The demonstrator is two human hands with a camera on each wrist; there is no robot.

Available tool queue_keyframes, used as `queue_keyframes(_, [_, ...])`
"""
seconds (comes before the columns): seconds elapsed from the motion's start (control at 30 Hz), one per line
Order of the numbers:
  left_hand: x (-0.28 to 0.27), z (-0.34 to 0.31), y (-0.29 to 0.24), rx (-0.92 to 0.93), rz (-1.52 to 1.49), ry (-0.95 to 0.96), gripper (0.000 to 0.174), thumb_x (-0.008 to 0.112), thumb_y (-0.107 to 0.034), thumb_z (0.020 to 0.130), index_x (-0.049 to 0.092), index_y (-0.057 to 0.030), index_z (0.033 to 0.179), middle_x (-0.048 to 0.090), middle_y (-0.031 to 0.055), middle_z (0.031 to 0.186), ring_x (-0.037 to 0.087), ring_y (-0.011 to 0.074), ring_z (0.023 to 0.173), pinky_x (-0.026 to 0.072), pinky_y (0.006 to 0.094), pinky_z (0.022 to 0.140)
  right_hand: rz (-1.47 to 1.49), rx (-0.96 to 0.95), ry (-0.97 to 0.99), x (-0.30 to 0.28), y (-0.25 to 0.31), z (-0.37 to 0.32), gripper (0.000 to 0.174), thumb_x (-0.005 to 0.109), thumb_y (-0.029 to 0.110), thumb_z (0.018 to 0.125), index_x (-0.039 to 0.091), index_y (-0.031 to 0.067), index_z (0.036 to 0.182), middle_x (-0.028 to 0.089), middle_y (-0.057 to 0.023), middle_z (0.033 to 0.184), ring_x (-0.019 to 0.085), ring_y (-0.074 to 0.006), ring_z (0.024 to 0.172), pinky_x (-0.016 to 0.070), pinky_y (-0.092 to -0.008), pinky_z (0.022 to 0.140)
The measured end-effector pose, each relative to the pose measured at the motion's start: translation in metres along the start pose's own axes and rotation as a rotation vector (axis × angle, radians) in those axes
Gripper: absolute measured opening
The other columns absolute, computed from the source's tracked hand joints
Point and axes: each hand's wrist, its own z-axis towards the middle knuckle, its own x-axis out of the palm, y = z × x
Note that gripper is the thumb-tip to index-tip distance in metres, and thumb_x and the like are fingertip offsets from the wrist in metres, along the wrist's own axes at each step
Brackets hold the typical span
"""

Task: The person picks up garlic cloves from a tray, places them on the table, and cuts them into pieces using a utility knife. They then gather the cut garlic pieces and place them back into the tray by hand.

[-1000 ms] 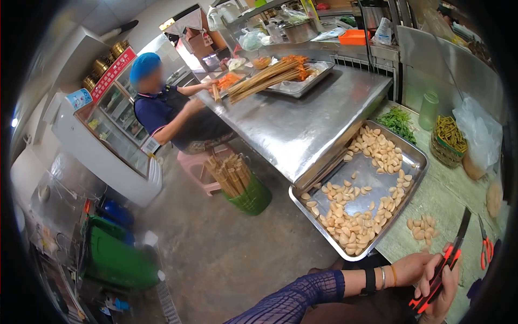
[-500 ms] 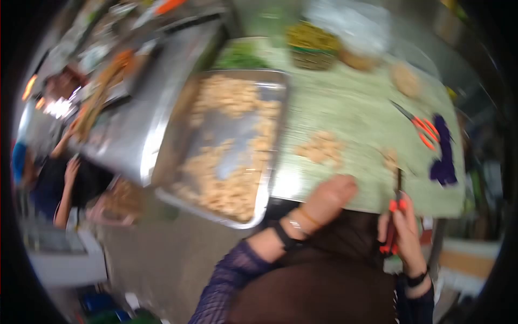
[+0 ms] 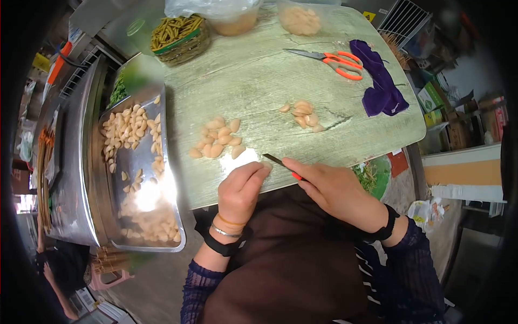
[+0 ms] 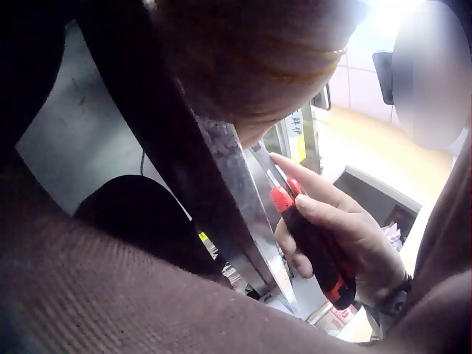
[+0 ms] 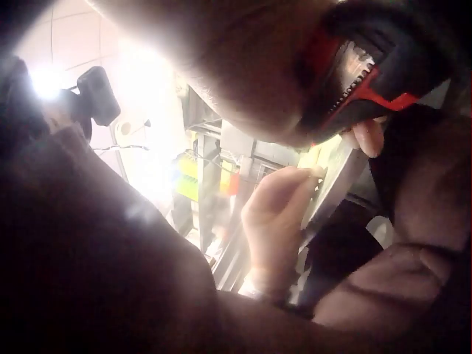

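My right hand (image 3: 345, 194) grips a utility knife (image 4: 313, 247) with a black and red handle, its dark blade pointing left toward my other hand. Thumb and fingers of my left hand (image 3: 237, 191) pinch together just left of the blade tip, at the table's near edge. A small pale garlic clove (image 3: 265, 166) barely shows at those fingertips, mostly hidden. Beyond the left hand lies a loose pile of peeled garlic cloves (image 3: 216, 139) on the green table (image 3: 259, 81). A smaller group of garlic cloves (image 3: 304, 113) sits beyond the right hand.
At left, a metal tray (image 3: 171, 178) holds many peeled cloves. Orange-handled scissors (image 3: 345, 65) and a purple cloth (image 3: 380, 81) lie at the far right. A basket of green pods (image 3: 181, 40) and a plastic tub (image 3: 234, 19) stand at the back.
The view has swung right and down onto the green table. Both hands have come together at the near edge, the knife blade now beside the left fingertips, which have closed in a pinch.
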Motion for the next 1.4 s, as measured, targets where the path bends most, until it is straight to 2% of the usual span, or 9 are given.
queue_keyframes(0.2, [-0.002, 0.002, -0.001, 0.003, -0.013, 0.006, 0.027, 0.074, 0.004, 0.076, 0.075, -0.0054, 0.101, 0.073, 0.0077, 0.101, 0.072, 0.0265, 0.089, 0.0595, 0.0354, 0.074, -0.042, -0.051, 0.012, 0.003, -0.001, 0.003, 0.053, 0.064, 0.020, 0.101, 0.052, 0.0226, 0.153, 0.061, -0.0102, 0.076, 0.066, -0.0319, 0.070, 0.0524, -0.0442, 0.060])
queue_keyframes(0.53, [-0.003, 0.003, -0.002, -0.005, -0.029, -0.003, 0.024, 0.079, 0.008, 0.077, 0.075, -0.0044, 0.097, 0.073, 0.0096, 0.098, 0.072, 0.0269, 0.086, 0.0595, 0.0349, 0.073, -0.084, -0.037, 0.066, 0.000, 0.006, 0.003, 0.053, 0.062, 0.020, 0.102, 0.051, 0.0207, 0.153, 0.061, -0.0115, 0.074, 0.065, -0.0330, 0.066, 0.0512, -0.0447, 0.059])
queue_keyframes(0.7, [-0.001, 0.001, 0.000, 0.001, -0.028, -0.009, 0.025, 0.075, 0.007, 0.076, 0.074, -0.0047, 0.098, 0.073, 0.0084, 0.101, 0.072, 0.0266, 0.087, 0.0590, 0.0356, 0.072, -0.110, -0.040, 0.104, 0.002, 0.010, 0.008, 0.052, 0.061, 0.016, 0.100, 0.053, 0.0173, 0.152, 0.061, -0.0122, 0.073, 0.065, -0.0330, 0.066, 0.0511, -0.0446, 0.059])
queue_keyframes(0.9, [-0.002, 0.001, 0.000, 0.004, -0.031, -0.008, 0.025, 0.074, 0.006, 0.076, 0.074, -0.0052, 0.098, 0.073, 0.0077, 0.102, 0.071, 0.0268, 0.087, 0.0587, 0.0362, 0.072, -0.171, -0.042, 0.137, -0.007, 0.009, 0.001, 0.051, 0.062, 0.016, 0.098, 0.057, 0.0185, 0.148, 0.061, -0.0117, 0.072, 0.065, -0.0335, 0.066, 0.0509, -0.0460, 0.059])
queue_keyframes(1.0, [0.000, 0.001, 0.000, -0.017, -0.038, -0.014, 0.025, 0.074, 0.006, 0.077, 0.074, -0.0059, 0.099, 0.072, 0.0078, 0.101, 0.071, 0.0272, 0.086, 0.0585, 0.0363, 0.071, -0.180, 0.007, 0.192, -0.016, 0.006, -0.011, 0.056, 0.067, 0.017, 0.098, 0.054, 0.0204, 0.152, 0.063, -0.0102, 0.078, 0.066, -0.0329, 0.071, 0.0527, -0.0445, 0.064])
queue_keyframes(1.2, [0.012, 0.024, -0.007, -0.081, -0.053, 0.039, 0.020, 0.077, 0.004, 0.080, 0.072, -0.0050, 0.096, 0.069, 0.0099, 0.097, 0.070, 0.0304, 0.085, 0.0576, 0.0384, 0.072, 0.136, 0.121, -0.114, -0.038, -0.002, -0.012, 0.052, 0.065, 0.012, 0.098, 0.057, 0.0177, 0.150, 0.073, -0.0176, 0.098, 0.071, -0.0380, 0.088, 0.0563, -0.0418, 0.078])
queue_keyframes(1.27, [0.030, 0.038, -0.005, -0.115, -0.046, 0.101, 0.020, 0.077, 0.003, 0.080, 0.070, -0.0055, 0.096, 0.067, 0.0111, 0.098, 0.070, 0.0322, 0.086, 0.0573, 0.0397, 0.073, 0.184, 0.147, -0.133, -0.041, -0.006, -0.013, 0.053, 0.065, 0.010, 0.098, 0.056, 0.0166, 0.150, 0.073, -0.0195, 0.104, 0.071, -0.0384, 0.092, 0.0560, -0.0408, 0.081])
queue_keyframes(1.33, [0.054, 0.055, -0.002, -0.045, -0.087, 0.032, 0.022, 0.077, 0.002, 0.080, 0.070, -0.0065, 0.099, 0.067, 0.0106, 0.099, 0.069, 0.0315, 0.085, 0.0570, 0.0394, 0.072, 0.206, 0.156, -0.158, -0.038, -0.009, -0.013, 0.054, 0.066, 0.008, 0.098, 0.056, 0.0157, 0.151, 0.073, -0.0206, 0.107, 0.072, -0.0385, 0.094, 0.0558, -0.0401, 0.082])
queue_keyframes(1.4, [0.037, 0.063, -0.011, -0.056, -0.050, -0.041, 0.021, 0.077, 0.002, 0.080, 0.071, -0.0069, 0.098, 0.067, 0.0103, 0.101, 0.069, 0.0308, 0.084, 0.0569, 0.0393, 0.072, 0.201, 0.167, -0.198, -0.035, -0.013, -0.016, 0.054, 0.066, 0.008, 0.098, 0.056, 0.0152, 0.150, 0.073, -0.0209, 0.107, 0.072, -0.0384, 0.095, 0.0556, -0.0398, 0.082])
